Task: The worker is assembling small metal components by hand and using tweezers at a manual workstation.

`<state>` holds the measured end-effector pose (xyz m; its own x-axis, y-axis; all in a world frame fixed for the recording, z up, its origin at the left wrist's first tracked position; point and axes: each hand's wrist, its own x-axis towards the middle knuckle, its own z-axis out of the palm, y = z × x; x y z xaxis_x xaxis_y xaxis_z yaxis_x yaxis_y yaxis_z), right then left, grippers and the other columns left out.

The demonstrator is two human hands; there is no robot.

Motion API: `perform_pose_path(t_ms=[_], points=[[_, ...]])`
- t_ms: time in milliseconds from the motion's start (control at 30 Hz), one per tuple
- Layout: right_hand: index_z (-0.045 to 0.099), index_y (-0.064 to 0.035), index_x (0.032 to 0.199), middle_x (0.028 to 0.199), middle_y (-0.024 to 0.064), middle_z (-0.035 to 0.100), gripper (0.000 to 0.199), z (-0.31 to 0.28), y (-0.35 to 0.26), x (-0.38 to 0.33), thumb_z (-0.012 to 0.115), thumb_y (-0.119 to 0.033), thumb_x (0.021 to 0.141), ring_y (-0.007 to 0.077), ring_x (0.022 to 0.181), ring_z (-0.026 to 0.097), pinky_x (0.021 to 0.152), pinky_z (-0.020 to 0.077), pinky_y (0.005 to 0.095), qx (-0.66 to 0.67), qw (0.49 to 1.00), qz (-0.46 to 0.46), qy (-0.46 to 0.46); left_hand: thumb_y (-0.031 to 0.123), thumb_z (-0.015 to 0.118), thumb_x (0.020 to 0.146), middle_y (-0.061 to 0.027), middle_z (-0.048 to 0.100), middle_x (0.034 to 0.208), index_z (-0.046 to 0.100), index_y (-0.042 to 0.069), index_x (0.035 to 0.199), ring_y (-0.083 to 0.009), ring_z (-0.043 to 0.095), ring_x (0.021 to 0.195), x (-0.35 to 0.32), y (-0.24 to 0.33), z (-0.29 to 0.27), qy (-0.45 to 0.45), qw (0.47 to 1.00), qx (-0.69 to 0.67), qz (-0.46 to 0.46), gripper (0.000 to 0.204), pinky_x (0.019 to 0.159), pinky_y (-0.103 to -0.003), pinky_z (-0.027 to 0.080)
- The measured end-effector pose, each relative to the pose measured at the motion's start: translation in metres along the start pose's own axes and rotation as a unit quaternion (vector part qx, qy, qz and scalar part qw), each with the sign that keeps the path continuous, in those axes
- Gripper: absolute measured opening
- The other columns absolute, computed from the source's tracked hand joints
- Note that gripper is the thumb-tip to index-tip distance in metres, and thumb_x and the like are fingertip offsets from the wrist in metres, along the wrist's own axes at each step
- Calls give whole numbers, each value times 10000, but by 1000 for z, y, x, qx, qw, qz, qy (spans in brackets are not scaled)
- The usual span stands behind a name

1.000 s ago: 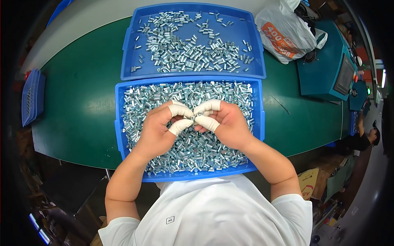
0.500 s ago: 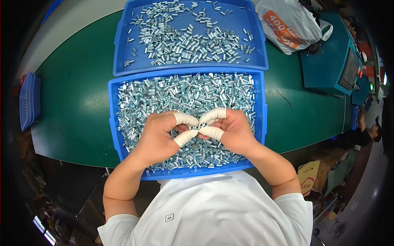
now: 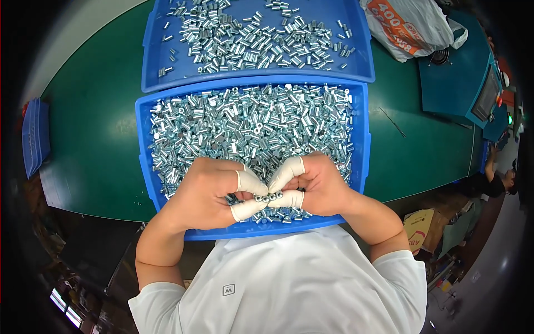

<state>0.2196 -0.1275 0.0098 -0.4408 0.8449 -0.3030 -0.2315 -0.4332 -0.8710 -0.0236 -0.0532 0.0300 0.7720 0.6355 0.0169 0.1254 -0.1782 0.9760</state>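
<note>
Over the near part of a blue tray [image 3: 364, 139] full of loose metal sleeves [image 3: 233, 119], my two hands meet. My left hand [image 3: 208, 192] is closed, pinching one end of a short row of small shiny metal sleeves [image 3: 266, 198] between thumb and forefinger. The other end of the row is pinched by my right hand [image 3: 320, 183], also closed. White finger covers sheathe the thumbs and forefingers. The held sleeves lie side by side with their round, hollow ends showing. My curled lower fingers are partly hidden.
A second blue tray [image 3: 147, 53] with more scattered sleeves adjoins the far side. The green table [image 3: 94, 139] bears a thin rod [image 3: 392, 122], a plastic bag [image 3: 411, 28] and a teal machine [image 3: 453, 86] at right. Stacked blue trays [image 3: 36, 136] stand left. Another person [image 3: 495, 181] is far right.
Both hands have come nearer to my body, still pinching the row of sleeves, whose ends now show more plainly. The trays sit slightly higher and larger in the view.
</note>
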Motion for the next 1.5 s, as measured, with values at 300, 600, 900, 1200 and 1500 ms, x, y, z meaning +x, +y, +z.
perform_pose_path(t_ms=[300, 600, 900, 1200, 1500], points=[[741, 18, 1004, 1004, 94, 784, 138, 5, 4, 1, 815, 68, 899, 143, 965, 759, 877, 627, 307, 47, 998, 14, -39, 98, 883, 782, 0, 666, 696, 755, 123, 931, -163, 704, 590, -2, 4, -5, -39, 998, 30, 47, 198, 505, -297, 514], [747, 23, 1012, 1016, 100, 782, 127, 5, 0, 3, 803, 70, 908, 149, 971, 754, 886, 620, 311, 62, 996, 29, -58, 107, 907, 742, 14, 632, 624, 771, 122, 880, -140, 645, 520, -1, 5, -4, -26, 996, 53, 68, 195, 463, -280, 451], [765, 1, 973, 968, 93, 799, 130, 4, 3, 3, 847, 36, 878, 149, 913, 772, 834, 630, 308, 4, 999, -16, -38, 71, 864, 789, -21, 661, 702, 752, 105, 946, -179, 708, 592, -1, 4, -5, -34, 998, 2, 57, 196, 502, -307, 522], [782, -16, 959, 934, 83, 807, 121, 4, 3, 2, 866, -11, 873, 140, 890, 778, 814, 623, 296, -40, 998, -21, -38, 91, 910, 745, -16, 689, 698, 766, 105, 882, -155, 673, 565, 0, 2, -5, -42, 997, 4, 57, 199, 492, -277, 474], [795, -16, 959, 935, 87, 812, 130, 3, 3, 3, 878, -14, 859, 143, 878, 780, 803, 622, 291, -43, 998, -25, -33, 83, 869, 785, -11, 647, 707, 751, 108, 962, -179, 685, 590, 3, 2, -8, -60, 995, 19, 79, 214, 500, -312, 503]])
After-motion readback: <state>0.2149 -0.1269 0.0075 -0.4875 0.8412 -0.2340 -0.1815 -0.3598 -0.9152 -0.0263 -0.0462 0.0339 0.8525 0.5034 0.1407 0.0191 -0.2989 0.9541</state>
